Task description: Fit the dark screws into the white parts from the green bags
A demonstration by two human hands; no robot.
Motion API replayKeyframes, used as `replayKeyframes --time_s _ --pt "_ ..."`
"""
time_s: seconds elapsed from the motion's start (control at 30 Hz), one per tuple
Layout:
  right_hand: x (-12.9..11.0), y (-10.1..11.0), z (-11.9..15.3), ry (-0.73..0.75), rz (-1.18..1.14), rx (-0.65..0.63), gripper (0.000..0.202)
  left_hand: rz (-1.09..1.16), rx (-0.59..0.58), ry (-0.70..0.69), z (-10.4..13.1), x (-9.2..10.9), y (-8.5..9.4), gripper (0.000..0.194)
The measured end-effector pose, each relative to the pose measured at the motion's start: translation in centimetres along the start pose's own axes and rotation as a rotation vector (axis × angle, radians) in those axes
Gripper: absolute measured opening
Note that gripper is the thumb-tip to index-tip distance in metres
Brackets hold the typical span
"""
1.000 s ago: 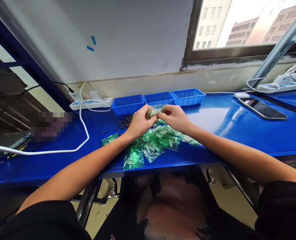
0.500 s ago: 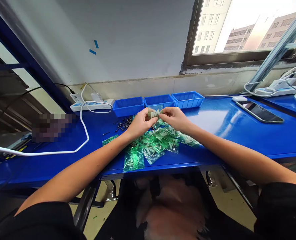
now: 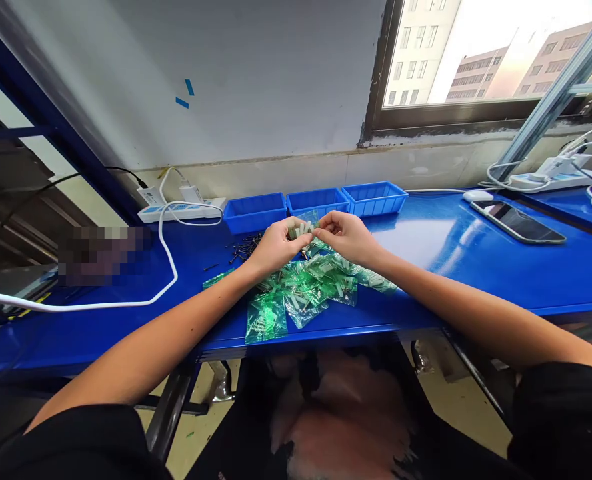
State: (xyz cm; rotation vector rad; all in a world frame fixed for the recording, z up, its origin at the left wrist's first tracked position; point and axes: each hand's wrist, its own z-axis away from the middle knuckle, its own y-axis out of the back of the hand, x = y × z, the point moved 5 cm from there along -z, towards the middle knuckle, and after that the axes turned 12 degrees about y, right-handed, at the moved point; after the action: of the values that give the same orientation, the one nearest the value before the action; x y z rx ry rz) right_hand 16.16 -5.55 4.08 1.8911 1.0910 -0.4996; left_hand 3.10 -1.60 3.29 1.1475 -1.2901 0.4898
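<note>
My left hand (image 3: 279,245) is closed on a small clear green-tinted plastic bag (image 3: 303,229) of whitish plug-like pieces, held up over the table. My right hand (image 3: 345,235) pinches at the bag's right side, its thumb and fingertips close to the left thumb. Below both hands lies a heap of similar green bags (image 3: 311,280) with pale pieces inside. Dark screws (image 3: 243,248) are piled loose just left of the heap, partly behind my left hand.
Three blue bins (image 3: 317,200) stand in a row against the wall. A power strip (image 3: 183,209) with a white cable (image 3: 169,267) is at the left. On the right lies a phone (image 3: 519,221). The blue table's front edge (image 3: 321,338) runs just below the bags.
Both hands stay at the bag and my right fingertips have come closer to the left thumb. The bag sits slightly further left. The view has shifted a little.
</note>
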Motion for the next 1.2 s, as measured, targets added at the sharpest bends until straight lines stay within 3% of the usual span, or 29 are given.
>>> replayKeyframes --time_s 0.3,0.63,0.9,1.2 --pt "-0.9 -0.4 0.3 0.028 -0.064 -0.098 0.016 -0.087 0.008 -0.001 0.6 1.1 0.1 0.006" --pt "-0.7 -0.3 0.2 0.018 -0.111 -0.06 0.009 -0.124 0.084 -0.026 0.4 0.7 0.4 0.01" --pt "-0.5 -0.1 0.0 0.019 -0.091 -0.026 0.013 0.037 -0.041 -0.028 0.3 0.7 0.0 0.014" --pt "0.3 0.2 -0.2 -0.045 -0.235 0.043 0.016 0.096 -0.033 0.025 0.3 0.8 0.1 0.016"
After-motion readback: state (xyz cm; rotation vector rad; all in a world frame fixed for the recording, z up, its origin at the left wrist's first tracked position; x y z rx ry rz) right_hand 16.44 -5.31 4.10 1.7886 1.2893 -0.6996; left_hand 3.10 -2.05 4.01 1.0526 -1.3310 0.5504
